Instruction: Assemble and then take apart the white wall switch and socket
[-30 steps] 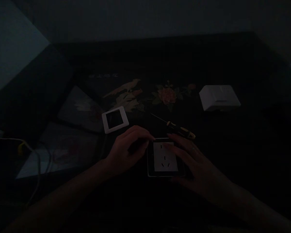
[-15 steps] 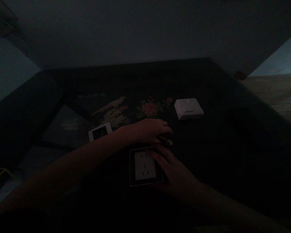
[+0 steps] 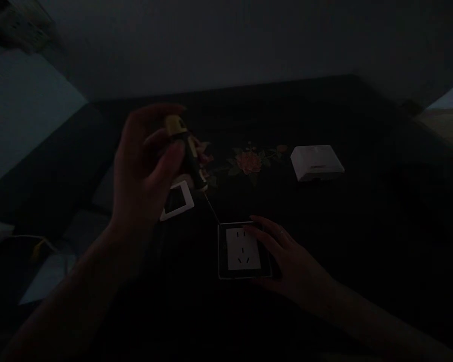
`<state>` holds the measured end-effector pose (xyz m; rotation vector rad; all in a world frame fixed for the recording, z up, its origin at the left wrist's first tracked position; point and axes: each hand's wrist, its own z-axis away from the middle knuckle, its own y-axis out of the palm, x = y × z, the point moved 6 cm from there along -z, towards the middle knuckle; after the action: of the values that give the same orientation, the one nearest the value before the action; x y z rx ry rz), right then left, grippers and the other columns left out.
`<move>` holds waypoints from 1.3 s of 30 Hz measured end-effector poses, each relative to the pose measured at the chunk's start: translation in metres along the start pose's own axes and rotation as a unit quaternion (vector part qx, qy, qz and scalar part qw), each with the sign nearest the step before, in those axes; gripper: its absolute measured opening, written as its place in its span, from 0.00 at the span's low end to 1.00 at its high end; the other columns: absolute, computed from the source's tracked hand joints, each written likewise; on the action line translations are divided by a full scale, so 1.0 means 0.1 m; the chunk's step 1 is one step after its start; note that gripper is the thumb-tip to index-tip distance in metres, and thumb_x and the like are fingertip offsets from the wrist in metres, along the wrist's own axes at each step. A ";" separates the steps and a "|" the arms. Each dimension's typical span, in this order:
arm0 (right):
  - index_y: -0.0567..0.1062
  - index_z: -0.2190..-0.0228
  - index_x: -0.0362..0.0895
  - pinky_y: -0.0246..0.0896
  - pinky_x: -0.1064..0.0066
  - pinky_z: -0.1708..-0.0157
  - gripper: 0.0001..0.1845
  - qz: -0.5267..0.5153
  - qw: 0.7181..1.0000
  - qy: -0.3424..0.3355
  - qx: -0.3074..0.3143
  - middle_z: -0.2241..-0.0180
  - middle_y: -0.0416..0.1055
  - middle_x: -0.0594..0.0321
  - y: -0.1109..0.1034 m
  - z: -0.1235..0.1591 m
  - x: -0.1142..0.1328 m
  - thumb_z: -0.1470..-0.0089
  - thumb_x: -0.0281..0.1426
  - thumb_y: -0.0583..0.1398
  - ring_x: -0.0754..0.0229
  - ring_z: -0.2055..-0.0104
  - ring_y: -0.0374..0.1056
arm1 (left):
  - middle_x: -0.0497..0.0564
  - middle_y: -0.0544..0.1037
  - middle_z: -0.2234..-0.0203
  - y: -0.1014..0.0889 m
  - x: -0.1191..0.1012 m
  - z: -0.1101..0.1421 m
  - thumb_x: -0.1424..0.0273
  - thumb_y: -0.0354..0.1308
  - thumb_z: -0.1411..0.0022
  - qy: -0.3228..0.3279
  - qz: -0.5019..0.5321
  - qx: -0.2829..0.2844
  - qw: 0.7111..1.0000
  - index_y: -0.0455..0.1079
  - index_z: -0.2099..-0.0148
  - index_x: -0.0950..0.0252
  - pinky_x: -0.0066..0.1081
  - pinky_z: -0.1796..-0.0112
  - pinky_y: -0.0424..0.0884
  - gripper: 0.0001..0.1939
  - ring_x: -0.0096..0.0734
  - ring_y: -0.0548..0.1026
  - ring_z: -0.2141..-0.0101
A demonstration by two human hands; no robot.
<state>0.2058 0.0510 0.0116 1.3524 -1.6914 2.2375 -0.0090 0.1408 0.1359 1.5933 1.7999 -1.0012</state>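
Note:
My left hand (image 3: 138,176) is wrapped round the black and yellow handle of a screwdriver (image 3: 193,162). Its thin shaft slants down to the right, and the tip meets the upper left corner of a wall socket (image 3: 233,254). That socket lies face up, with a white slotted middle and a dark surround. My right hand (image 3: 287,259) grips the socket by its right side, fingers over the top edge and thumb low at the right. Beside my left wrist lies a white cover frame (image 3: 187,198), partly hidden by the hand.
A white box-like piece (image 3: 317,165) rests at the right on the dark table, beyond the printed flower (image 3: 248,162). A pale cable (image 3: 33,236) runs at the far left. A grey wall (image 3: 226,45) stands behind the table. The scene is very dark.
My left hand has swung back and up with the screwdriver, from beyond the socket to its upper left corner. The right hand stays at the socket. The view has shifted slightly.

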 end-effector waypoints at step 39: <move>0.52 0.36 0.55 0.70 0.43 0.46 0.44 0.045 0.998 -0.025 -0.027 0.33 0.53 0.50 -0.03 0.02 -0.02 0.48 0.32 0.66 0.40 0.36 0.60 | 0.47 0.79 0.60 -0.22 0.07 0.89 0.72 0.69 0.41 -0.037 0.049 -0.167 0.984 0.72 0.47 0.57 0.24 0.68 0.81 0.20 0.27 0.78 0.67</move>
<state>0.2097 0.0515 0.0130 1.3589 -1.8500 2.2033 -0.0389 0.0721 0.0819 1.4016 1.7155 -0.6629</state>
